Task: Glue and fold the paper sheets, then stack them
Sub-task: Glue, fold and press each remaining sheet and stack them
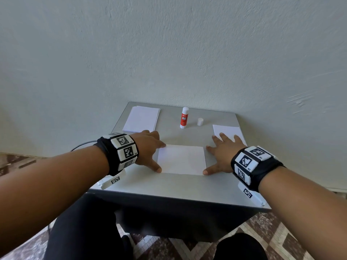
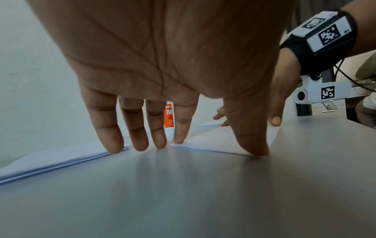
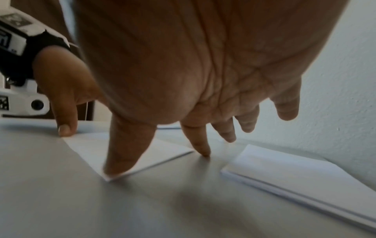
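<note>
Left hand (image 1: 148, 147), right hand (image 1: 222, 152) fingertips apparently pinning folded sheet (image 1: 181, 159) corners.

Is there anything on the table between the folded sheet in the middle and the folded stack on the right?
Nothing visible. The folded sheet and the folded stack are separated by bare table, with only the right hand spread over that gap. The glue stick and its cap stand farther back.

"GLUE STICK" is printed in white on the red label of the glue stick (image 1: 184, 117) standing near the table's (image 1: 169, 186) far edge.
</note>
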